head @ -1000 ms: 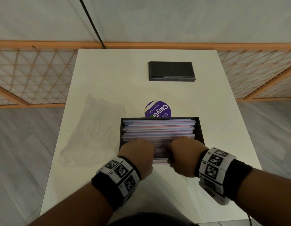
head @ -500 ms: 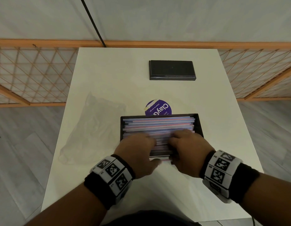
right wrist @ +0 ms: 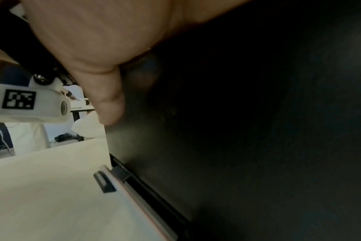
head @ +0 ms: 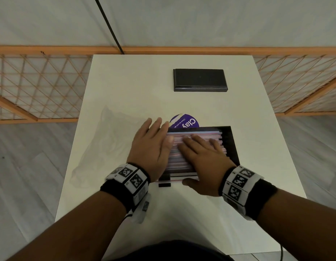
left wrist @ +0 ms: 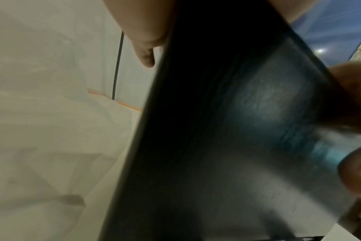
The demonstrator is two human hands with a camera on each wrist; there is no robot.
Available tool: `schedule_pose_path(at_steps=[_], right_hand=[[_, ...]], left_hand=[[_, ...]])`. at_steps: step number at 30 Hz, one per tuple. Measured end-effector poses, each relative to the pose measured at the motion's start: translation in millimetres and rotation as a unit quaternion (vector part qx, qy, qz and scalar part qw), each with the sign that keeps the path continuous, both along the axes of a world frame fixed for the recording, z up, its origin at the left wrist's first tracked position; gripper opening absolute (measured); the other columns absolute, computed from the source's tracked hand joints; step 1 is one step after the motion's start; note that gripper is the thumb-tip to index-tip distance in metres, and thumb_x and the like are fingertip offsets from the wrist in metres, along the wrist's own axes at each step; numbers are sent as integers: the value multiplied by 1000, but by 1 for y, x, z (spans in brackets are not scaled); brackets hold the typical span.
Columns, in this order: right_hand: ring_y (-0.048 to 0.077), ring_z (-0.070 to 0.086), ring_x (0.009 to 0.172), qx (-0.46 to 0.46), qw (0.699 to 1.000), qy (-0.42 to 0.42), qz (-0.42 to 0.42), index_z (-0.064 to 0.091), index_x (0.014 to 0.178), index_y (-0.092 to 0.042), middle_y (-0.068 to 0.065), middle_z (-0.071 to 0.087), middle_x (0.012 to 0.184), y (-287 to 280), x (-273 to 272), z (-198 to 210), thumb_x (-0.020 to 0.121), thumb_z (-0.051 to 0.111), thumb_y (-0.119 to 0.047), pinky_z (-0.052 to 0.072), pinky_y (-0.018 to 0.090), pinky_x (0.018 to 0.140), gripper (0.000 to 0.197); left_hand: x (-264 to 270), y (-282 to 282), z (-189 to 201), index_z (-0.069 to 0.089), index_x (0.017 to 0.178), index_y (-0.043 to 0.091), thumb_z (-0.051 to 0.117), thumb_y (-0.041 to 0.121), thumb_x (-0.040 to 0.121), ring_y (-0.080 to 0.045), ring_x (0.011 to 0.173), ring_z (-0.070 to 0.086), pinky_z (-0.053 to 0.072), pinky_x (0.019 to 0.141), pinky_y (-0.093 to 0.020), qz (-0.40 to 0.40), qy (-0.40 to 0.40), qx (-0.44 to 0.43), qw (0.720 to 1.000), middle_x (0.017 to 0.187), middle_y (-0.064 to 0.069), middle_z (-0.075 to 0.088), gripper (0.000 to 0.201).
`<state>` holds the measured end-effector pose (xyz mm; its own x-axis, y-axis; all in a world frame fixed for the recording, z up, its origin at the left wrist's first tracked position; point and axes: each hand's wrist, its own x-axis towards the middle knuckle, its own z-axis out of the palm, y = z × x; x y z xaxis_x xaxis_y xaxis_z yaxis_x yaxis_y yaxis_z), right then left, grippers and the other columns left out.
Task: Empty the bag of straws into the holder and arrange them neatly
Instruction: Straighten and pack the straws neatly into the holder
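Your left hand (head: 151,147), fingers straight, presses the holder's (head: 231,146) left side; your right hand (head: 203,156) lies flat on the straws (head: 179,157) inside. Empty bag (head: 99,144) lies left on the bench (head: 137,85).

A recording lab, seemingly: white table (head: 125,87), orange lattice barrier (head: 37,85), tagged wristbands (head: 129,176).
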<state>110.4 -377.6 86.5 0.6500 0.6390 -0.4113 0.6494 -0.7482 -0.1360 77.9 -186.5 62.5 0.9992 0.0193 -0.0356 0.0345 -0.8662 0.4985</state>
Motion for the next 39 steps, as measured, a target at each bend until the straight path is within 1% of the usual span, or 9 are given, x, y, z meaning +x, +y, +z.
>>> schedule_pose_path(at_steps=[3,8,14,19,24,28,31,36,39], right_hand=[[29,60,104,148,980,-127,25,63,116,-16,5,63,113,-4,-9,10,73,67,-49,48,45,88,54],[19,52,38,102,990,-67,71,59,59,-22,-5,54,48,-12,-47,-10,62,80,-29,39,24,44,22],[42,67,93,-119,991,9,60,35,142,11,21,71,100,5,-36,-56,93,39,-3,48,54,90,51],[33,57,41,-133,991,-11,5,66,54,-10,8,60,50,12,-29,-89,54,72,-6,53,45,46,8],[32,66,63,-96,994,-5,58,66,82,-10,7,68,70,9,-37,-23,79,60,-6,43,31,65,8],[21,42,28,14,991,-131,23,55,51,-17,0,47,39,-11,-38,25,46,77,-6,11,17,43,25],[22,45,27,37,986,-161,-7,53,51,-17,0,48,38,-9,-16,39,44,76,-5,24,21,41,27],[28,66,79,-18,992,-128,-5,58,95,-18,2,68,89,23,22,41,85,55,-23,42,31,58,11],[30,54,113,17,995,-102,-17,57,122,-17,5,61,122,24,20,26,90,32,-63,48,41,87,61]], left_hand=[[10,-1,-2,38,154,10,1,54,95,-27,154,17,5,126,-33,-10,3,3,1000,162,-11,35,82],[12,1,-5,40,153,12,3,57,95,-22,154,17,10,127,-34,4,-5,-54,999,161,-7,37,82],[11,3,-11,46,150,16,8,57,96,-13,153,17,11,125,-27,38,-15,-136,990,159,1,41,78],[11,5,-14,49,148,17,8,58,95,-10,151,19,14,124,-26,47,-24,-157,986,157,3,43,78],[13,9,-10,54,144,24,7,66,89,-2,149,21,13,121,-20,63,-2,-236,970,156,8,44,84],[17,19,-6,69,126,34,18,74,88,0,139,44,21,124,-32,166,11,-475,864,144,7,59,76],[20,20,1,73,117,36,23,76,88,2,123,59,32,115,-34,189,12,-536,823,130,14,68,70],[14,13,5,68,126,31,15,67,95,12,117,54,34,109,-19,187,9,-439,879,132,16,63,72],[10,7,0,60,139,25,12,70,89,5,143,30,16,123,-23,140,7,-335,932,152,9,47,82]])
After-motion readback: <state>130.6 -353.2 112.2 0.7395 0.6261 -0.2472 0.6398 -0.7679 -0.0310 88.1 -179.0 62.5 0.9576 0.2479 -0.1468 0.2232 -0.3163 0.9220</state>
